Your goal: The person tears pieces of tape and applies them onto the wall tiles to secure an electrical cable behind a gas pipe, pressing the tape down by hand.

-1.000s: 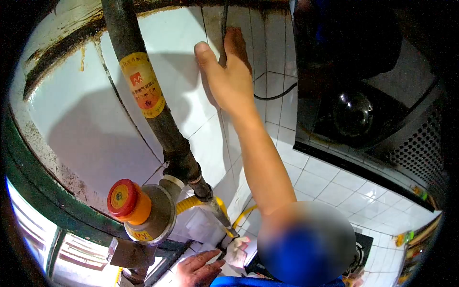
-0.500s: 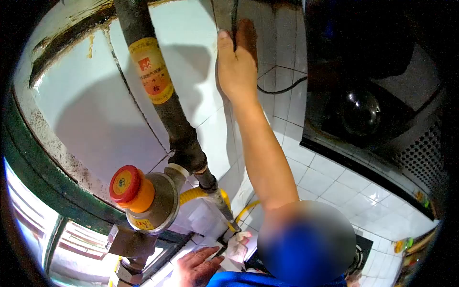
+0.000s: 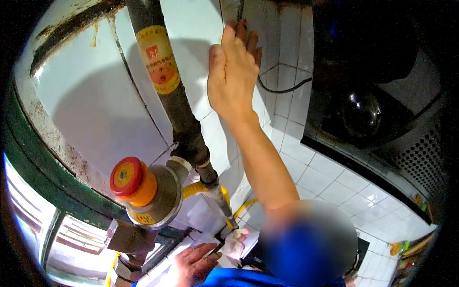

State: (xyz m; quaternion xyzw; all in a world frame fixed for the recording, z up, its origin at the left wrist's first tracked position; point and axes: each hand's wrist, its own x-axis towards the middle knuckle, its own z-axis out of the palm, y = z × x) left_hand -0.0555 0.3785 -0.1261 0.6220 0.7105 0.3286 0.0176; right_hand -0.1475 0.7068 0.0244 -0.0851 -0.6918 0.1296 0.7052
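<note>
My right hand (image 3: 234,71) reaches up to the tiled wall, its back towards me. The fingers are stretched out and slightly apart, with the thumb off to the left. A black cable (image 3: 241,8) runs down to the fingertips, passes behind the hand and comes out to its right; whether the fingers touch it I cannot tell. Low in the view, my left hand (image 3: 196,262) lies with fingers extended near a white edge, holding nothing that shows. A crumpled pale pinkish cloth or bag (image 3: 235,243) is just right of it.
A dark pipe (image 3: 184,119) with a yellow label crosses the left half. Attached is a round metal regulator (image 3: 165,191) with a red and orange cap (image 3: 131,179). A yellow hose (image 3: 193,189) runs behind. A dark range hood (image 3: 373,162) juts out at right; a green window frame (image 3: 57,191) stands left.
My right hand has turned and shifted down slightly, its fingers now spread against the wall area with more of its back showing. My left hand stays nearly in place. The view has shifted slightly.
</note>
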